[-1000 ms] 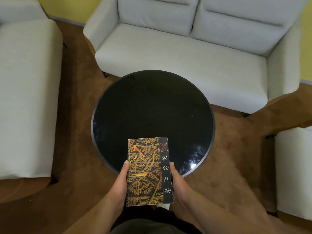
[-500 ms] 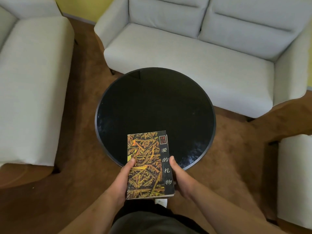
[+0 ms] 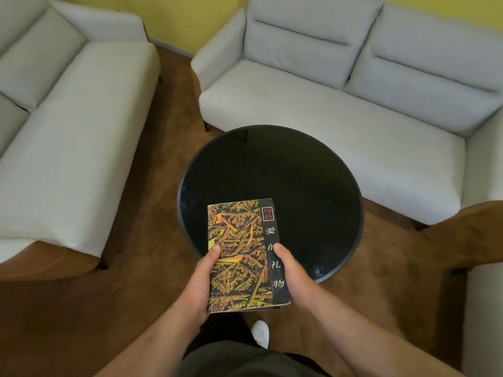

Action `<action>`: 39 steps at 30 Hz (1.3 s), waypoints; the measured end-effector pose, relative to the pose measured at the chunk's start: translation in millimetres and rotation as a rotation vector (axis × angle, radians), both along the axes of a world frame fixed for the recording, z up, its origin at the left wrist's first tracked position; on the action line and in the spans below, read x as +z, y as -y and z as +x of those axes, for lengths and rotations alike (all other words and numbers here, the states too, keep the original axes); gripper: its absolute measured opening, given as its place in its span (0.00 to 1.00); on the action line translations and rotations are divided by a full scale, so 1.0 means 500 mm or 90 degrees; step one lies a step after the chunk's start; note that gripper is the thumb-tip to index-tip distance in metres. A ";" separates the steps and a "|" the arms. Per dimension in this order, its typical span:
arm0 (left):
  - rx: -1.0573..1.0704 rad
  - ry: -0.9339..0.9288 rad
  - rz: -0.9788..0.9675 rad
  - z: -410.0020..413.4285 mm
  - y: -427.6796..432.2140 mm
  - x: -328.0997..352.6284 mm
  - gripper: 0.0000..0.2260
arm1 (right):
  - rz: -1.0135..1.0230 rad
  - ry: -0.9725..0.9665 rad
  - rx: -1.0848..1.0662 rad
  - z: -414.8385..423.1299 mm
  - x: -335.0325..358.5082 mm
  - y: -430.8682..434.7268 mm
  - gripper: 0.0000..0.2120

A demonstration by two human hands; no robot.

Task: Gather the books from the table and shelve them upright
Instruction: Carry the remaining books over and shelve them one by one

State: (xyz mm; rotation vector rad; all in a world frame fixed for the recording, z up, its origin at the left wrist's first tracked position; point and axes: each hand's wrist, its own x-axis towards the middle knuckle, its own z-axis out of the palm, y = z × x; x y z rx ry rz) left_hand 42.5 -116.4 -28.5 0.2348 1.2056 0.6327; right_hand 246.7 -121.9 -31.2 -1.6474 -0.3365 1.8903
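Same grip as half a second ago: the left hand (image 3: 200,284) and the right hand (image 3: 295,278) clasp the book (image 3: 239,254) by its long edges, a thumb laid on the cover from each side, the fingers out of sight beneath. The book has barely shifted. It is held flat, cover up, over the near rim of the surface (image 3: 299,186), its lower half hanging out past that rim towards the person. What has changed is the view: it has swung and lifted, so backrests and a yellow wall (image 3: 190,20) that were cropped out now show beyond the surface.

Now the stuff itself. On the near side of the surface, dark trousers (image 3: 239,360) and the toe of a white shoe (image 3: 260,333). The book is a worn paperback, a rectangle with scuffed corners. Its cover carries a tangle of orange and yellow fern-like fronds on black, with a dark strip of pale characters down one side. The surface is a round disc, glossy black, faintly speckled, with a thin dark rim. Around it lies a brown short-piled carpet (image 3: 81,308). Beyond the surface stands a pale grey sofa (image 3: 326,110) in woven cloth, boxy with soft cushions. A second sofa (image 3: 68,131) of the same make stands off to the surface's left, and the corner of a third seat (image 3: 487,308) shows to its right.
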 end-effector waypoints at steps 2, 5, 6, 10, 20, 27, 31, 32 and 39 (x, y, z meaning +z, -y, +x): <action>0.024 0.010 0.019 -0.022 0.006 0.024 0.32 | 0.014 0.009 0.019 -0.017 0.014 -0.014 0.29; 0.077 0.020 0.024 -0.062 0.034 0.054 0.32 | 0.032 0.001 0.068 -0.061 0.036 -0.019 0.27; 0.099 0.022 0.031 -0.077 0.047 0.062 0.32 | 0.035 0.000 0.084 -0.080 0.044 -0.017 0.26; 0.213 0.025 0.024 -0.152 0.110 0.081 0.37 | 0.066 0.021 0.159 -0.167 0.086 -0.006 0.23; 0.407 0.013 0.076 -0.365 0.231 0.127 0.26 | 0.120 0.026 0.373 -0.436 0.136 -0.003 0.19; 0.531 0.006 0.086 -0.615 0.330 0.164 0.24 | 0.146 0.039 0.482 -0.741 0.141 0.035 0.30; 0.599 -0.033 0.102 -0.766 0.398 0.174 0.26 | 0.159 0.036 0.560 -0.926 0.129 0.066 0.43; 0.617 -0.044 0.109 -0.803 0.412 0.174 0.27 | 0.157 0.027 0.586 -0.970 0.125 0.073 0.48; 0.715 -0.095 0.123 -0.998 0.492 0.175 0.20 | 0.160 0.018 0.705 -1.226 0.114 0.109 0.50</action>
